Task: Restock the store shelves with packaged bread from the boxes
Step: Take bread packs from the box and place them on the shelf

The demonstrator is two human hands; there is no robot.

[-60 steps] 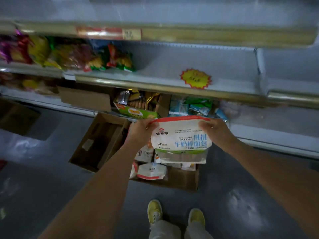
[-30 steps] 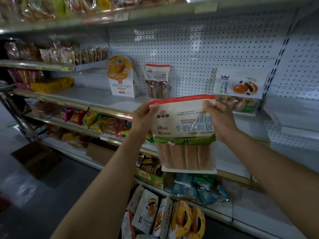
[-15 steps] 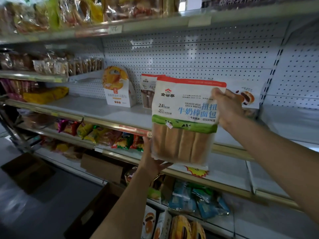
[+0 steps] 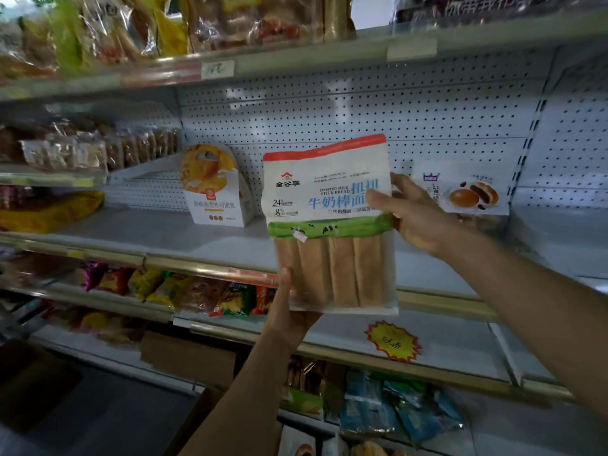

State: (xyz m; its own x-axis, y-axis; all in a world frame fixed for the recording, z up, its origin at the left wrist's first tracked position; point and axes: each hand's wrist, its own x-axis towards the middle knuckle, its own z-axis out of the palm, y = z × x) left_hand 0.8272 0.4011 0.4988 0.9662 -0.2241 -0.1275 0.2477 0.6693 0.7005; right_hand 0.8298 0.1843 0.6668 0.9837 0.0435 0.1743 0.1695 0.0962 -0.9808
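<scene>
- The bread packet (image 4: 329, 222) is held upright in the air in front of the middle shelf (image 4: 164, 235), its red-edged top up and four bread sticks showing through the clear lower part.
- The left hand (image 4: 289, 311) supports the packet from beneath at its lower left corner, thumb curled up along the left edge.
- The right hand (image 4: 411, 215) grips the packet's right edge at the printed label, thumb lying across the front and fingers behind.
- On the middle shelf, behind the packet to the left, an orange-and-white box (image 4: 214, 189) stands upright against the pegboard back.
- To the right, a white bun packet (image 4: 467, 189) stands at the shelf's back, partly hidden by the right hand.
- On the lower shelf's front edge sits a yellow starburst price tag (image 4: 393, 340).
</scene>
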